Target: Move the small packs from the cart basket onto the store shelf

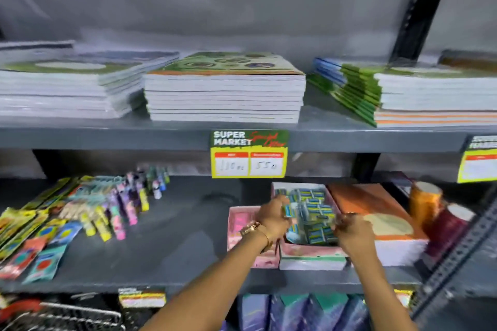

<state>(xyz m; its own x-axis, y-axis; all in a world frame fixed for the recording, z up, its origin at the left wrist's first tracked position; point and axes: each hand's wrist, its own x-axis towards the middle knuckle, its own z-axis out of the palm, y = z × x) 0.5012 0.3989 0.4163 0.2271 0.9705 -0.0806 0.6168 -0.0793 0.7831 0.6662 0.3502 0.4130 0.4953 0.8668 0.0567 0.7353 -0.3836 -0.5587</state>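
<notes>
**Ana:** Head view has both hands up at the lower shelf (174, 255), right at the open pink box (309, 252) full of small blue-and-green packs (313, 208). The left hand (274, 216) is curled on the box's left side and seems to pinch a pack between thumb and fingers; blur keeps me from being sure.

**Ben:** And the right hand (352, 232)?

**Ana:** Closed at the box's near right corner, touching the heap. Whether it holds a pack or only steadies the pile, I cannot tell.

**Ben:** So where does the work lie?

**Ana:** Straight between the hands. The box runs long from near to far, so the free room, if any, looks to be at the far end. The left hand sits farther in, so I judge it better placed to drop there.

**Ben:** The cart basket (70, 317)?

**Ana:** Near left, low in the corner, well apart from the hands. The left arm is on its side for the next reach.
</notes>
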